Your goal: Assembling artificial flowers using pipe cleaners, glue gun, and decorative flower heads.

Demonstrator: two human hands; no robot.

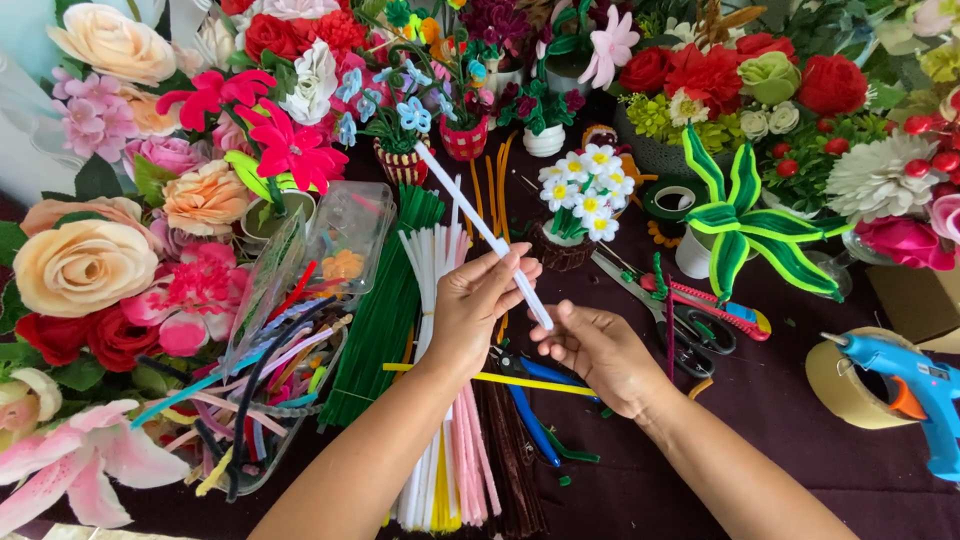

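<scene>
Over a flower-crowded desk, a white pipe cleaner is pinched by left hand and right hand.

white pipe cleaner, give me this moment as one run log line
left hand: pinches white pipe cleaner mid-length | right hand: grips its lower end | stem: slanted, raised over pipe cleaner bundles | blue glue gun: right, untouched

The pipe cleaner pinched in the left hand and right hand is plain white, above bundles of dark green stems, white stems, pink stems and yellow stems on a dark maroon table. The glue gun is bright blue with an orange trigger, the pliers have blue handles, and the leafy plant is green striped with yellow. The small daisies are white with yellow centres, near red roses and a peach rose.
</scene>
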